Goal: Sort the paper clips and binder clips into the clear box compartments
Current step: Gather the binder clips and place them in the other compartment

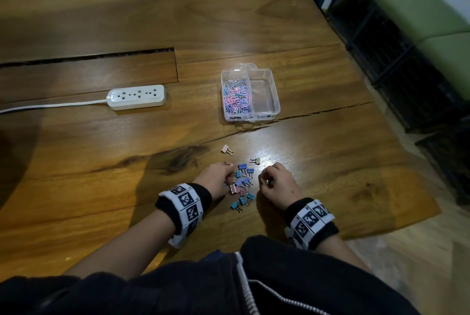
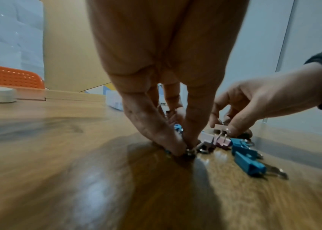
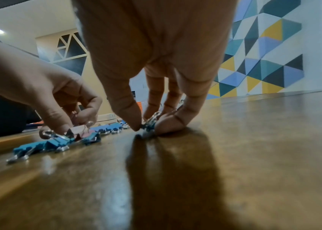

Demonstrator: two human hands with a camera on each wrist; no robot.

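Observation:
A clear two-compartment box (image 1: 276, 101) stands on the wooden table (image 1: 318, 151). Its left compartment holds a heap of coloured paper clips (image 1: 236, 97); one lone paper clip (image 1: 255, 91) lies in the right one. Several binder clips (image 1: 243, 183) in blue, teal and pink lie in a pile between my hands. My left hand (image 1: 229, 182) (image 2: 183, 150) pinches a pink binder clip's wire handle at the pile's left side. My right hand (image 1: 264, 181) (image 3: 146, 126) pinches a small binder clip against the table at the right side. Two teal clips (image 2: 246, 161) lie nearest me.
A stray pink clip (image 1: 227, 149) and a beige clip (image 1: 255, 161) lie just beyond the pile. A white power strip (image 1: 137, 97) with its cable sits at the left. A long slot (image 1: 89, 58) cuts the tabletop. Black crates (image 1: 407, 65) stand past the table's right edge.

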